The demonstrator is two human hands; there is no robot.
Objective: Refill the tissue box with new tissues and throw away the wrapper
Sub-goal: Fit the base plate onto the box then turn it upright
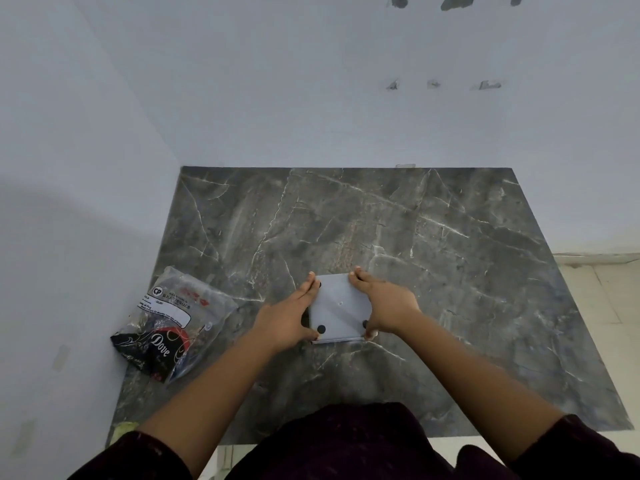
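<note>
A pale grey square tissue box (337, 306) lies upside down on the dark marble table (450, 271), its flat base with small black feet facing up. My left hand (287, 318) presses along its left side and my right hand (384, 304) along its right side, fingers stretched toward the far corners, thumbs at the near edge. A crumpled plastic wrapper (173, 322), clear with black and red print, lies at the table's left edge, apart from both hands. No loose tissues are visible.
White walls meet at a corner behind and to the left of the table. The table's right edge drops to a light tiled floor (606, 306). My dark sleeves and clothing fill the bottom of the view.
</note>
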